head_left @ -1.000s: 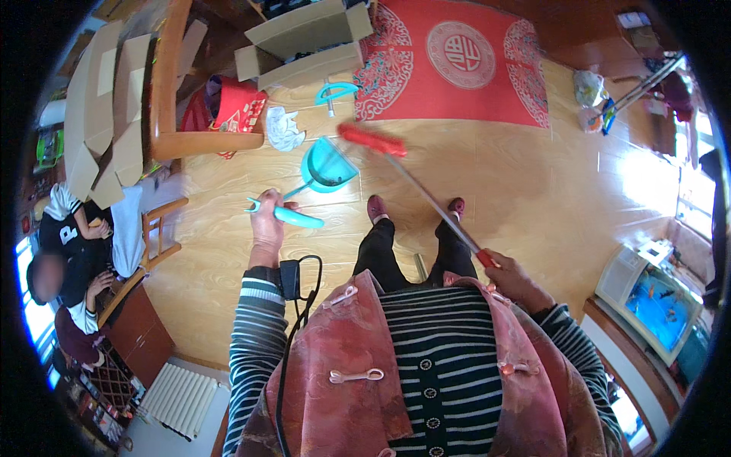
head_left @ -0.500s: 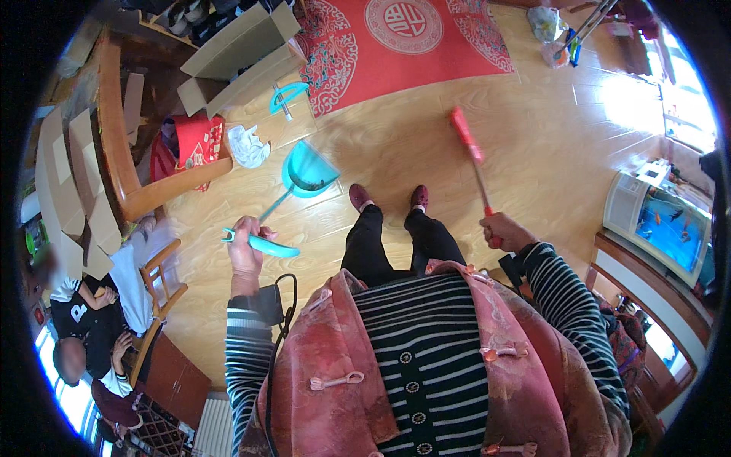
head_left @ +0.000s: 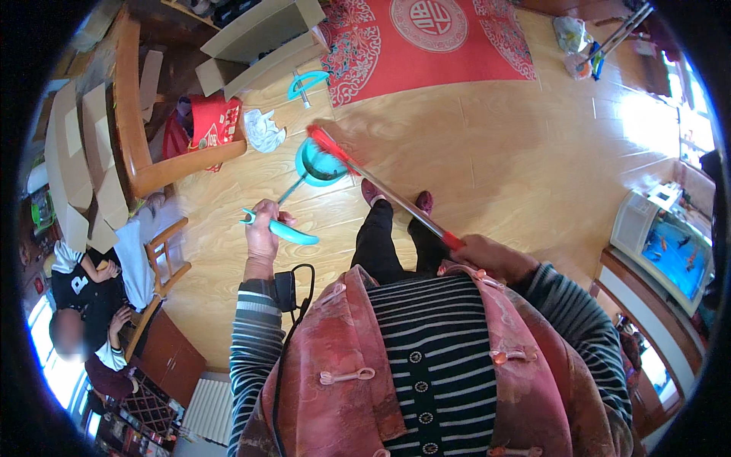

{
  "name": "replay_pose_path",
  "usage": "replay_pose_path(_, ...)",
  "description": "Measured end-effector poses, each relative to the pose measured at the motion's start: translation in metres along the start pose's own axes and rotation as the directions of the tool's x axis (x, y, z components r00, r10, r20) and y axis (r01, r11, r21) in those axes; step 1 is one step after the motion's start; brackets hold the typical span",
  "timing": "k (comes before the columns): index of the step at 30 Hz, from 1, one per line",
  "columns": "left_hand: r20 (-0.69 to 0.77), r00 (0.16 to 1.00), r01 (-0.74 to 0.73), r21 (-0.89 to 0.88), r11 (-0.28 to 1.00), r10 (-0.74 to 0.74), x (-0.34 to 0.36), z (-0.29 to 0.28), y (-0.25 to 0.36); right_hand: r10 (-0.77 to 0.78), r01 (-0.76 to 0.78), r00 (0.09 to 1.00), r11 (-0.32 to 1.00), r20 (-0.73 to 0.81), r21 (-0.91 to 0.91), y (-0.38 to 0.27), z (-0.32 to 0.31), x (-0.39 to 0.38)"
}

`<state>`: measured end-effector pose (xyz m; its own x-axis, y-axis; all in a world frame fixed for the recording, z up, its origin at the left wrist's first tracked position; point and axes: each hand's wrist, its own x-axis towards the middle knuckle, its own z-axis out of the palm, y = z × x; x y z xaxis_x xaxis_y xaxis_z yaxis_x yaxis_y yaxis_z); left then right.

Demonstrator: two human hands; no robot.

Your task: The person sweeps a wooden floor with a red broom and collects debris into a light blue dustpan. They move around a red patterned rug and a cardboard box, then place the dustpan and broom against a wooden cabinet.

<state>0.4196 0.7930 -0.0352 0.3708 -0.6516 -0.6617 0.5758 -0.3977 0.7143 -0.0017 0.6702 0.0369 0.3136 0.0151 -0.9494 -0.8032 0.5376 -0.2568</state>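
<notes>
Sweeping seems unfinished: the left hand grips a teal dustpan, the right hand a red broom, its head at the pan's twelve-o'clock edge.

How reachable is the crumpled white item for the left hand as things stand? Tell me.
Probably not: the left hand is full, gripping the teal dustpan by its handle, and the crumpled white item lies apart on the floor.

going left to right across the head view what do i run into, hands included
Seated person → red bag → left hand → turquoise dustpan scoop → left shoe → right shoe → right hand → fish tank.
</notes>
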Motion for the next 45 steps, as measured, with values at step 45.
replay_pose_path(45, 0.013, 0.997, -0.072, -0.119, 0.99, 0.074, -0.031, -0.009, 0.026, 0.129, 0.29, 0.883, 0.608, -0.452, 0.739, 0.051, -0.147, -0.074)
